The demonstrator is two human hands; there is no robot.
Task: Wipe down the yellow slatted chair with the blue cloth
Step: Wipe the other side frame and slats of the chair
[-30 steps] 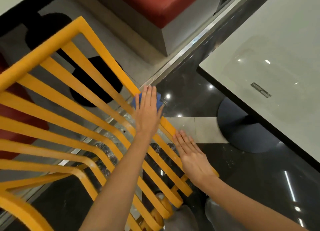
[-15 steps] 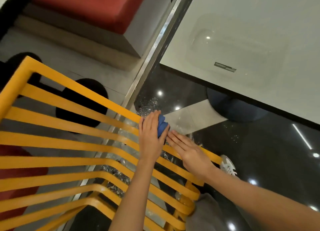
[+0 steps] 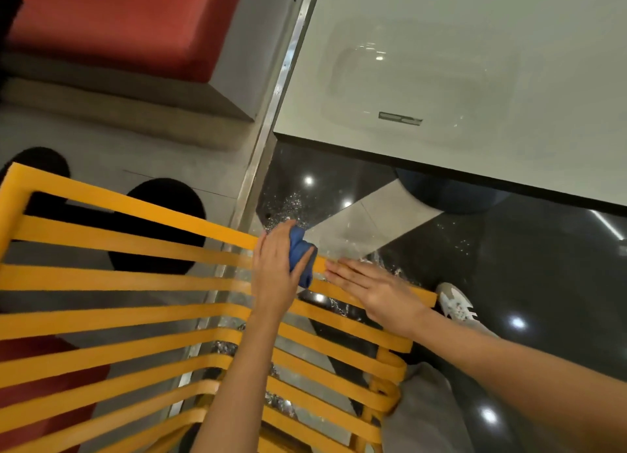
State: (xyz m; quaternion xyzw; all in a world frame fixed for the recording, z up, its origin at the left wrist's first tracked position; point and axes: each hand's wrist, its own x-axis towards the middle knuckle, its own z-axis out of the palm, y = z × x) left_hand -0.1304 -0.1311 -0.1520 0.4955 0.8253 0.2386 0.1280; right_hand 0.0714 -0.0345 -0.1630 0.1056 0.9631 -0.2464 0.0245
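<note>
The yellow slatted chair [image 3: 118, 279] fills the lower left, its slats running left to right. My left hand [image 3: 274, 276] grips the bunched blue cloth [image 3: 300, 255] and holds it against the chair's top rail, thumb curled round the cloth's lower edge. Just to the right, my right hand [image 3: 376, 291] lies flat on the same rail with straight fingers pointing left, their tips close to the cloth.
A white table [image 3: 475, 79] with a dark edge spans the upper right, above a glossy black floor. A red-cushioned bench [image 3: 129, 21] stands at the upper left. My white shoe [image 3: 456, 305] shows past the chair's right end.
My left hand has slid the cloth along the top rail toward my right hand. The camera has swung, so the chair slats now run more level.
</note>
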